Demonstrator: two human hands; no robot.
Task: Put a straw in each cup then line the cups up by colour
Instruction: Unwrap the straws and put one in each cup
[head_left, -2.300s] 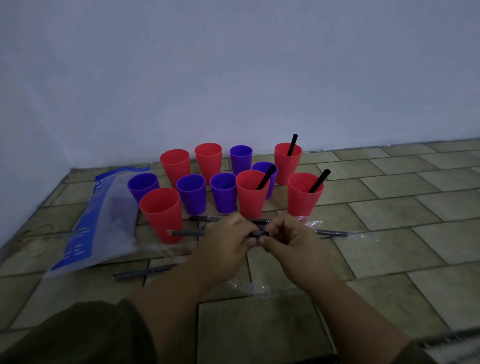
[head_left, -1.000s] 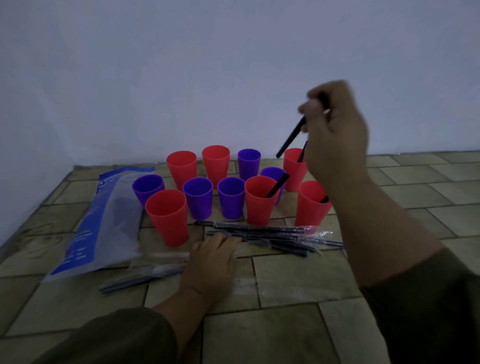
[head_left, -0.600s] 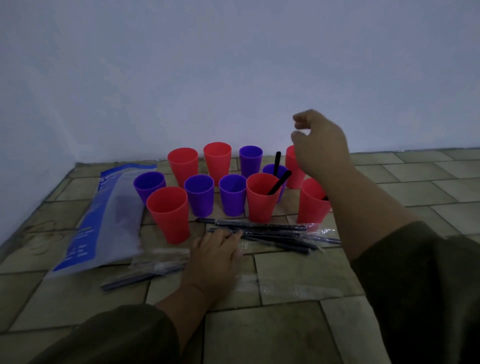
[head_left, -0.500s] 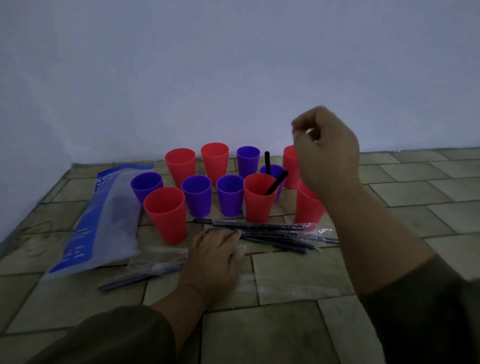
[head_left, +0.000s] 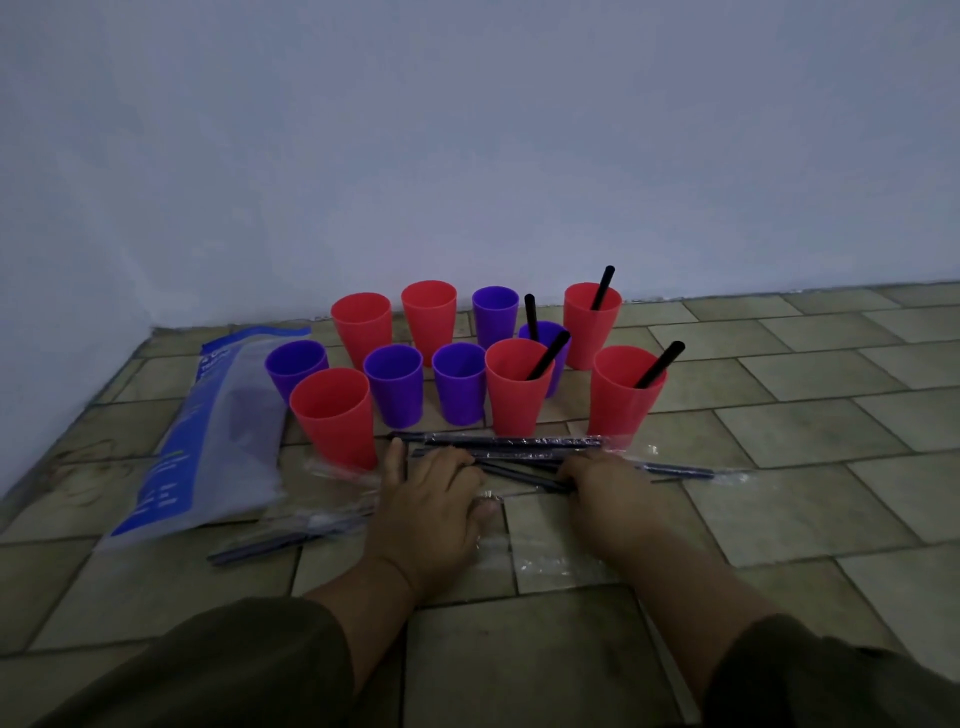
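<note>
I see the left hand (head_left: 431, 501) flat at 6 o'clock, fingers straight, resting on the wrapped straws (head_left: 514, 442) — the right hand (head_left: 605, 486) touches them too, grip unclear. The cups (head_left: 332, 415) cluster at their 12 o'clock.

cups (head_left: 517, 387): smooth plastic | wrappers (head_left: 524, 442): glossy clear film | floor (head_left: 810, 431): matt tile

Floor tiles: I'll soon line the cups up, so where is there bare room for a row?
Bare floor tiles stretch right of the rightmost red plastic cup, back to the wall. More lie between the dark sleeves. Crowded: wrapped black straws before the cups, blue-and-clear plastic bag on the left.
</note>
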